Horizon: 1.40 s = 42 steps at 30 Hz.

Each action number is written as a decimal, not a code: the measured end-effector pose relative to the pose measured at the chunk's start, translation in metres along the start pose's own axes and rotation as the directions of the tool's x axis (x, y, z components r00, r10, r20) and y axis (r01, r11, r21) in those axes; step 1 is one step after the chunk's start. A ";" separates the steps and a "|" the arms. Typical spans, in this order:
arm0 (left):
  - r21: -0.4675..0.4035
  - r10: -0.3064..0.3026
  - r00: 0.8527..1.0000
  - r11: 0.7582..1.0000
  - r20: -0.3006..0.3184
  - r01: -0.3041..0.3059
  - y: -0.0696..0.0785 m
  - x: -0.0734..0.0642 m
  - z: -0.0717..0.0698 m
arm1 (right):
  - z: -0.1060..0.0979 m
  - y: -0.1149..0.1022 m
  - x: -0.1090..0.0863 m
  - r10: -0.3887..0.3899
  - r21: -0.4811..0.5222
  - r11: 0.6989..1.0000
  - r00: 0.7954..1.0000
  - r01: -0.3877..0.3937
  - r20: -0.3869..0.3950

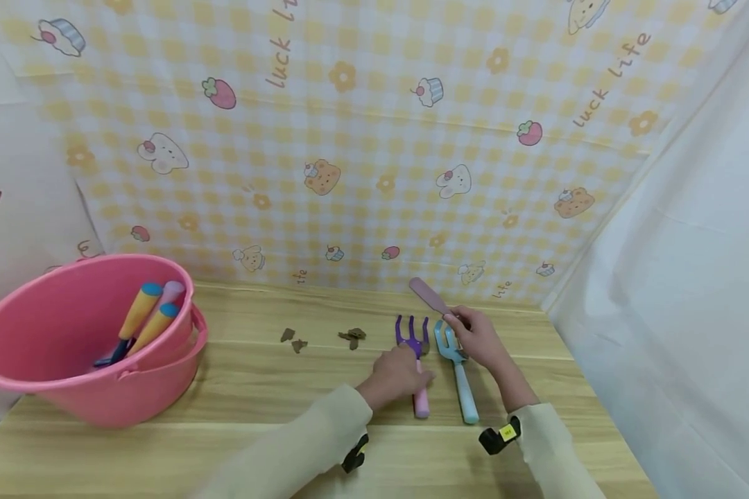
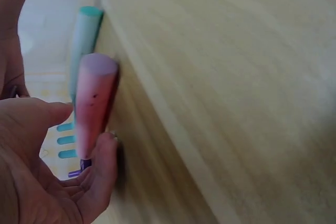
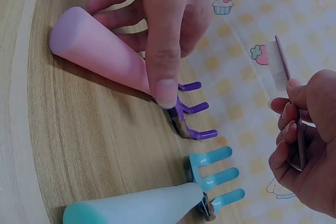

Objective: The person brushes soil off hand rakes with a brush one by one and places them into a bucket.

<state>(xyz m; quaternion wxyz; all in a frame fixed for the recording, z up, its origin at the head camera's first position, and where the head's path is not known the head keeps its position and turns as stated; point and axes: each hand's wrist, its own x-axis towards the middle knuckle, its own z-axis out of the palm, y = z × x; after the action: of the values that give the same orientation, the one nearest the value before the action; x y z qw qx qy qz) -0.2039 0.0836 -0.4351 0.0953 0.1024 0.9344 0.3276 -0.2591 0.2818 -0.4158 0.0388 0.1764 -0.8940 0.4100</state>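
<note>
A hand fork with purple tines and a pink handle (image 1: 421, 402) lies on the table. My left hand (image 1: 398, 374) is round its neck, thumb on one side and fingers on the other (image 3: 164, 51). In the left wrist view, the pink handle (image 2: 96, 98) passes between thumb and fingers. My right hand (image 1: 476, 336) grips a flat mauve spatula (image 1: 429, 295), its blade slanting up and left; the right wrist view shows the spatula (image 3: 283, 59) nearly edge-on. Below the right hand lies a light-blue hand fork (image 1: 465, 395). Brown bits cling near both forks' tines.
A pink bucket (image 1: 156, 402) stands at the left, holding tools with yellow and pink handles (image 1: 142, 308). Brown scraps (image 1: 352, 337) lie on the wooden table (image 1: 256, 402) between bucket and forks. A patterned cloth (image 1: 362, 138) hangs behind, a white one (image 1: 680, 277) at the right.
</note>
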 end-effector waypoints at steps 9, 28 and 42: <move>0.065 0.010 0.999 0.998 -0.039 -0.007 0.003 0.005 0.013 | 0.000 0.001 -0.001 0.005 -0.008 1.000 1.000 -0.005 0.002; -0.083 -0.069 0.997 0.994 -0.043 0.065 -0.007 0.009 0.021 | -0.002 0.004 -0.002 0.019 0.013 1.000 1.000 -0.019 -0.007; -0.205 -0.111 0.993 0.974 -0.034 0.102 -0.014 0.012 0.023 | -0.008 0.004 -0.005 0.072 -0.022 0.997 0.996 -0.073 -0.060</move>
<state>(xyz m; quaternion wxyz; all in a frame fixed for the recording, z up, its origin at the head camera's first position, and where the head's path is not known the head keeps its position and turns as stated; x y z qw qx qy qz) -0.2114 0.0897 -0.4628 0.1016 0.0346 0.9022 0.4178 -0.2560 0.2913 -0.4147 0.0524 0.1313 -0.9031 0.4054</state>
